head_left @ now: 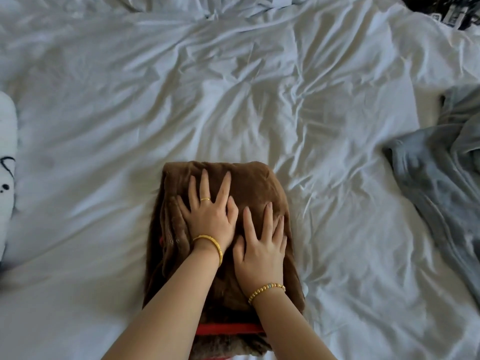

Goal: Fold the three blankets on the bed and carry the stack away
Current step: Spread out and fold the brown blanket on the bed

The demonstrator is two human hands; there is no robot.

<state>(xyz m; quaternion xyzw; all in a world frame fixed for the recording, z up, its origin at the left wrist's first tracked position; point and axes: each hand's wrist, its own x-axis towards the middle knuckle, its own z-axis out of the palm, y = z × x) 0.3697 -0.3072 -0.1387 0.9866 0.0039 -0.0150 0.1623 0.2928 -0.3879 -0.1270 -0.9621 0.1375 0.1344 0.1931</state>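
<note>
A folded brown fleece blanket (249, 183) lies on the white bed sheet (181, 100) near the front edge. A red strip (228, 328) shows at its near end. My left hand (210, 216) presses flat on the blanket's top with fingers spread. Beside it, my right hand (259, 245) presses flat on the same blanket, also with fingers spread. A grey blanket (446, 183) lies crumpled and unfolded at the right side of the bed.
A white fabric item with black markings (6, 178) sits at the left edge. Dark patterned fabric (446, 11) shows at the top right corner. The wrinkled sheet stretches across the middle of the bed.
</note>
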